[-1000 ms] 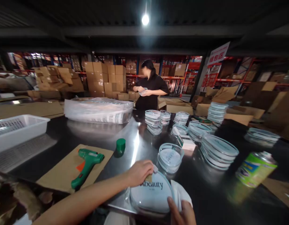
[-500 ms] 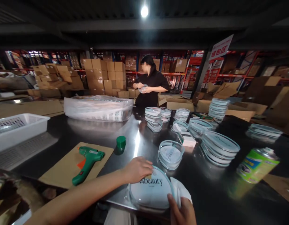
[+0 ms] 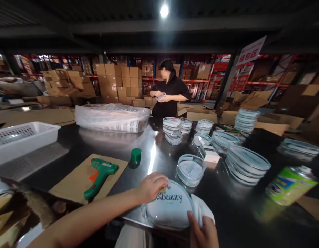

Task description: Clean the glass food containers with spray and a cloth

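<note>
A round clear plastic case [image 3: 170,205] with a white face printed "beauty" lies low in the middle of the view. My left hand [image 3: 151,187] grips its upper left rim, with a small tan piece [image 3: 163,189] showing under the fingers. My right hand [image 3: 203,230] is at the lower right rim, pinching a white sheet [image 3: 202,210] against the case. The case's underside is hidden. A similar clear case [image 3: 191,169] stands just beyond my hands on the steel table [image 3: 154,220].
A green glue gun [image 3: 100,175] lies on a cardboard sheet [image 3: 71,186], near a green cap [image 3: 136,155]. Stacks of clear cases [image 3: 246,165] and a spray can [image 3: 291,186] stand right. A co-worker [image 3: 171,89] holds a clear case beyond the table.
The view has drifted, so the table items sit slightly further right. My hands stay on the case, with only small shifts in their grip.
</note>
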A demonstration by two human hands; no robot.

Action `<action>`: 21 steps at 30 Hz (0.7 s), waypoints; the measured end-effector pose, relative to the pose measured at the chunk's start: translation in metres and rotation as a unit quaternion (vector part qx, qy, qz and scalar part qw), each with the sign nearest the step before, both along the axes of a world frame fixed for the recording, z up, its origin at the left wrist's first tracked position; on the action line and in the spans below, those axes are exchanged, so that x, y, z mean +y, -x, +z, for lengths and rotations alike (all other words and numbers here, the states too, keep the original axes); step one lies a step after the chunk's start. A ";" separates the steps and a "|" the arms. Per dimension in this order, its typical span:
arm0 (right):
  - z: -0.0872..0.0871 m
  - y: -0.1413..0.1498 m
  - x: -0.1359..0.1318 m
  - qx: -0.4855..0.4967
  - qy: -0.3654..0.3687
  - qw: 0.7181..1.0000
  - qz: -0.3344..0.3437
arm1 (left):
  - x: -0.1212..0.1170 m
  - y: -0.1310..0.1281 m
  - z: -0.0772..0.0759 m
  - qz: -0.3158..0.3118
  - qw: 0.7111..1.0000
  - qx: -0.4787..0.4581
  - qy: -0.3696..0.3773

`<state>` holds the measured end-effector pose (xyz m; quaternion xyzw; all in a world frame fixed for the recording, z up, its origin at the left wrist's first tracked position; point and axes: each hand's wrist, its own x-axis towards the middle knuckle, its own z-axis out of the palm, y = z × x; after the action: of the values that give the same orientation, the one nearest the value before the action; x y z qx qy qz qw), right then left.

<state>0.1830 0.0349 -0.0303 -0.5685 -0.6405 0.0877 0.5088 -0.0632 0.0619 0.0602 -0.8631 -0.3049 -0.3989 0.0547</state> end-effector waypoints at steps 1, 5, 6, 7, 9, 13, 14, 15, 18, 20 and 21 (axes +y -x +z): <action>0.008 0.003 -0.002 0.008 0.007 1.000 -0.002 | -0.002 0.001 0.000 -0.002 1.000 -0.018 -0.006; 0.025 0.008 -0.007 0.026 0.031 0.999 -0.005 | -0.005 0.000 0.000 0.008 0.996 -0.083 -0.028; 0.026 0.008 -0.007 0.030 0.034 0.999 -0.006 | -0.005 -0.001 0.001 0.015 0.995 -0.094 -0.029; 0.025 0.008 -0.007 0.034 0.037 0.999 -0.004 | -0.004 -0.002 0.003 0.022 0.994 -0.103 -0.027; 0.024 0.008 -0.007 0.043 0.036 0.998 -0.002 | -0.004 -0.003 0.010 0.038 0.992 -0.118 -0.015; 0.026 0.003 -0.005 0.060 0.055 0.997 0.002 | -0.014 -0.004 0.037 0.091 0.982 -0.164 0.030; 0.030 0.000 -0.005 0.070 0.064 0.996 0.006 | -0.019 -0.005 0.044 0.099 0.977 -0.181 0.056; 0.035 -0.001 -0.005 0.085 0.069 0.994 0.005 | -0.025 -0.006 0.050 0.100 0.970 -0.199 0.094; 0.057 0.000 -0.014 0.152 0.054 0.987 -0.011 | -0.045 -0.013 0.059 0.086 0.944 -0.235 0.215; 0.070 0.010 -0.029 0.188 0.034 0.981 -0.008 | -0.057 -0.021 0.058 0.085 0.939 -0.229 0.242; 0.075 0.017 -0.038 0.199 0.023 0.980 0.003 | -0.062 -0.026 0.057 0.084 0.942 -0.219 0.240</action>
<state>0.1663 -0.0034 0.0450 -0.5498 -0.5259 0.2152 0.6122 -0.0375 0.0000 0.1175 -0.7133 -0.4672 -0.4869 -0.1892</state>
